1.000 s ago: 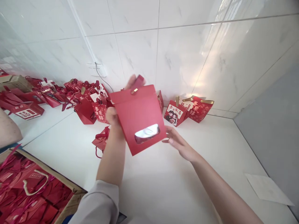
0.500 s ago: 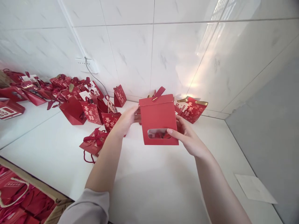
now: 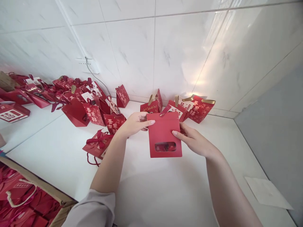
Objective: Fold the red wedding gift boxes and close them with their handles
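A red paper gift box (image 3: 163, 134) with a small clear window near its bottom is held upright over the white table. My left hand (image 3: 136, 124) grips its upper left edge, the thumb across the front. On the right side my right hand (image 3: 193, 138) holds it, thumb on the front face and the other fingers hidden behind. Through the window, dark red contents show, too small to name. Just behind the box stand a patterned red gift bag (image 3: 201, 108) with a gold handle and a red box with white lettering (image 3: 151, 107).
Many red gift boxes (image 3: 75, 112) crowd the left along the tiled wall. A red box with a ribbon bow (image 3: 98, 143) lies near my left forearm. At lower left is a cardboard carton (image 3: 62, 197) of red bags. White paper (image 3: 267, 192) lies at the right.
The red gift box has come lower and a little to the right, its ribbon loop no longer sticking up. My left thumb now lies on its front, and my right thumb is off the window.
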A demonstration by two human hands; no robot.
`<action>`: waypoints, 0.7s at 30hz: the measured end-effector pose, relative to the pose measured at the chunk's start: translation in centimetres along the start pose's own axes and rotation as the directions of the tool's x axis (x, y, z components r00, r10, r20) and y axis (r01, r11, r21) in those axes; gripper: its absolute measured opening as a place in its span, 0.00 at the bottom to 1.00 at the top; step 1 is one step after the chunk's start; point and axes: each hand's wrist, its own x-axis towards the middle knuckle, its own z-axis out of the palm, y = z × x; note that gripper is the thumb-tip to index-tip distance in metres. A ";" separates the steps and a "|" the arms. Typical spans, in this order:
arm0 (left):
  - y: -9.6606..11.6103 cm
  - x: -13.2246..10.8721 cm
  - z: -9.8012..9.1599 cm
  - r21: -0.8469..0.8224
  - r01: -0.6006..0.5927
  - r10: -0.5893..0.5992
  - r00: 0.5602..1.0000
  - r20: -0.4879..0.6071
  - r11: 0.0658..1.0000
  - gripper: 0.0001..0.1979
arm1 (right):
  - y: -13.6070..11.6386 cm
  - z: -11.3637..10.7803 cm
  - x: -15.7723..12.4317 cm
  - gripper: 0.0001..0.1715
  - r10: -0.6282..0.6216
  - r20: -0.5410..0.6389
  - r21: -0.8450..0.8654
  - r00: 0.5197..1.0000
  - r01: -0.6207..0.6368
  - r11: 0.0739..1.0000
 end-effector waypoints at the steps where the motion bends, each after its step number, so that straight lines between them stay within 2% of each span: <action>1: 0.0 0.0 -0.1 0.009 0.013 -0.013 1.000 0.007 1.000 0.20 | 0.1 0.0 0.0 0.24 0.001 0.000 -0.010 1.000 -0.001 1.000; 3: 0.1 -0.1 -0.2 0.012 0.013 -0.014 1.000 0.027 1.000 0.20 | 0.1 0.0 0.0 0.22 0.001 0.001 -0.046 1.000 -0.001 0.999; 8: 0.6 -0.3 0.2 0.039 -0.078 0.074 0.994 0.086 0.996 0.19 | -0.3 -0.1 -0.5 0.20 -0.017 0.033 -0.119 0.999 0.021 0.993; 12: 0.5 0.2 0.5 0.221 -0.140 0.125 0.989 0.082 0.965 0.17 | -0.4 -0.2 -0.7 0.17 -0.052 0.036 -0.245 0.998 0.059 0.968; 14: 0.2 0.5 0.5 0.328 -0.160 0.128 0.985 0.118 0.931 0.15 | -0.3 -0.2 -0.6 0.15 -0.071 0.045 -0.292 0.996 0.081 0.953; 17: -0.2 0.8 0.6 0.433 -0.200 0.125 0.973 0.196 0.879 0.13 | 0.0 -0.1 -0.4 0.15 -0.083 -0.005 -0.356 0.997 0.076 0.932; 19: -0.3 0.9 0.7 0.462 -0.218 0.134 0.969 0.206 0.860 0.13 | 0.0 0.1 -0.2 0.15 -0.119 -0.057 -0.379 0.991 0.089 0.921; 21: -0.3 0.9 1.0 0.471 -0.223 0.140 0.969 0.206 0.854 0.13 | -0.2 0.5 0.0 0.10 -0.184 -0.086 -0.397 0.979 0.135 0.908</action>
